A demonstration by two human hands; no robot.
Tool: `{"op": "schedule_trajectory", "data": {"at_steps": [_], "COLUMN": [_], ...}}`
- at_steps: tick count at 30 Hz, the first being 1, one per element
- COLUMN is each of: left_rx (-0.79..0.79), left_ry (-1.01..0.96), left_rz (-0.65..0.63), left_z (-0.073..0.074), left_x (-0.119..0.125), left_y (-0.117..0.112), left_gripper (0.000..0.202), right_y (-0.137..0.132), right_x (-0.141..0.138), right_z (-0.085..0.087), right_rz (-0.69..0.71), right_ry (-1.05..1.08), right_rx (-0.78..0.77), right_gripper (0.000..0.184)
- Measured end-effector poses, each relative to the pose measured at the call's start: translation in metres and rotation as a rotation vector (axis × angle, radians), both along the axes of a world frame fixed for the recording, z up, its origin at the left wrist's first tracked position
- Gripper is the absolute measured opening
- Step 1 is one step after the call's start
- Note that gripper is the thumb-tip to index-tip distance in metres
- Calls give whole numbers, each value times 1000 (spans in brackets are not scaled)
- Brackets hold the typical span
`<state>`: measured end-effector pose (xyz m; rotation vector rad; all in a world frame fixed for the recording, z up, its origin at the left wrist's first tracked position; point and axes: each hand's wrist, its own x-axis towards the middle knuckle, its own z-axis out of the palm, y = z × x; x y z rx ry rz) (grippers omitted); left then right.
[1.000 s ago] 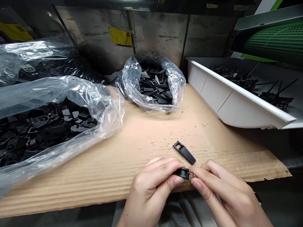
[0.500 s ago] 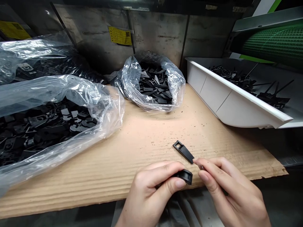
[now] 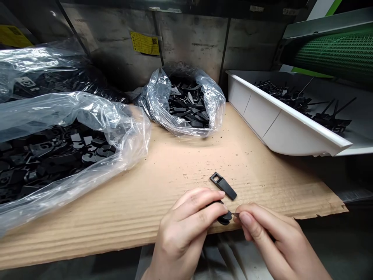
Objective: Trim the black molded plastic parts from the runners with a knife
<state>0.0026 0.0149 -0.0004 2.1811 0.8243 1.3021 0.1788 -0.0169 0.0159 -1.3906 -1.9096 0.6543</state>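
Observation:
My left hand [image 3: 189, 223] is closed around a black plastic part [image 3: 225, 218] with a rounded end, which sticks out past the fingertips; the rest of it is hidden by the fingers. In a pinch of thumb and forefinger, my right hand [image 3: 266, 229] holds a small thin dark blade-like piece [image 3: 235, 214]. Its tip points at the rounded end of the black part and is at or very near it; contact cannot be made out. Just beyond the hands, a flat black tapered plastic piece [image 3: 229, 189] with a square hole lies on the cardboard [image 3: 175, 175].
At the left stands a clear plastic bag [image 3: 128, 155] of black parts, with another bag [image 3: 43, 62] behind it. A smaller bag [image 3: 215, 105] of tapered black pieces sits at the back middle. To the right is a white tray [image 3: 271, 124] with thin-stemmed black parts.
My left hand has turned, with its fingers now over the top of the black part. My right hand has shifted slightly left and down, bringing the small blade-like piece up to the part's end.

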Motion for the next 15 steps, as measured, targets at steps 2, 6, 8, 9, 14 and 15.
{"op": "schedule_trajectory", "data": {"at_steps": [2,6,8,9,14,15], "left_rx": [12,-5,-9,-12,-32,-35], "left_ry": [9,23,13,8,-9,-14], "left_rz": [2,-21,-35,-34,-4,-2], "left_z": [0,1,2,2,6,7], "left_x": [0,0,1,2,2,2], "left_y": [0,-1,-2,-2,-3,-3], "left_gripper": [27,32,33,32,35,35], "right_y": [1,6,9,10,3,2], "right_x": [1,4,6,7,14,16], "right_z": [0,8,13,15,17,16], "right_rz": [18,95,153,178,280,273], "right_ry": [-18,-47,-29,-16,50,76], "right_rx": [6,-74,-154,-197,-280,-282], "right_gripper": [26,25,28,29,27,26]}}
